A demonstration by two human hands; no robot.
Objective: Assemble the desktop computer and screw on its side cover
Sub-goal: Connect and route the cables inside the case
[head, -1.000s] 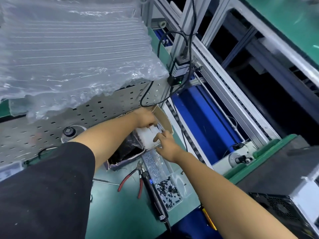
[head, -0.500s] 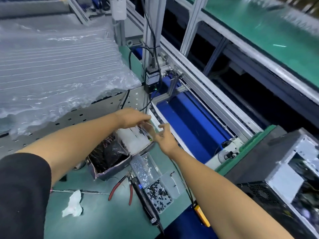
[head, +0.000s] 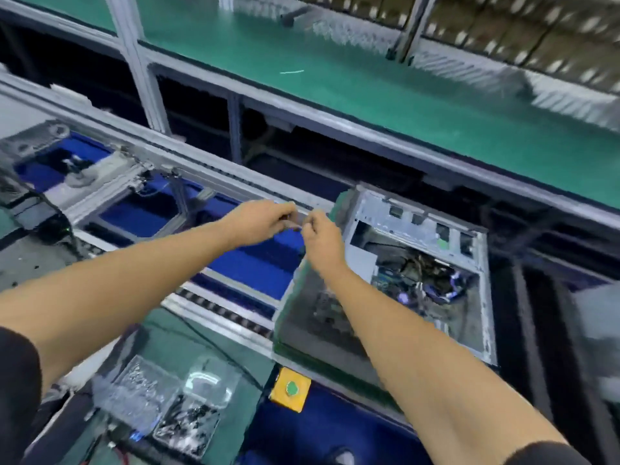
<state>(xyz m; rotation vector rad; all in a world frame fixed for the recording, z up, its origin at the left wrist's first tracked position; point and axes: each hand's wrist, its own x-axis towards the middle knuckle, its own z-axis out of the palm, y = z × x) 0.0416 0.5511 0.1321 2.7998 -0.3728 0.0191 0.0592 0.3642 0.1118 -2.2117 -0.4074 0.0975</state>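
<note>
An open desktop computer case [head: 416, 236] lies on its side on a green pallet [head: 302, 350] at the right, with boards and cables showing inside. My left hand [head: 265, 219] and my right hand [head: 318, 236] meet in the air just left of the case, above the blue conveyor [head: 255, 260]. Both pinch a small dark part [head: 293, 223] between their fingertips; motion blur hides what it is.
A clear compartment box of screws [head: 167, 397] sits on the green bench at the lower left. A yellow button box [head: 290, 389] is mounted at the bench edge. Aluminium rails [head: 188, 156] run along the conveyor. A green-topped bench [head: 369, 88] stands behind.
My view swung right from the parts box to the computer case. Both hands left the cardboard box and moved right together, carrying a small part toward the case.
</note>
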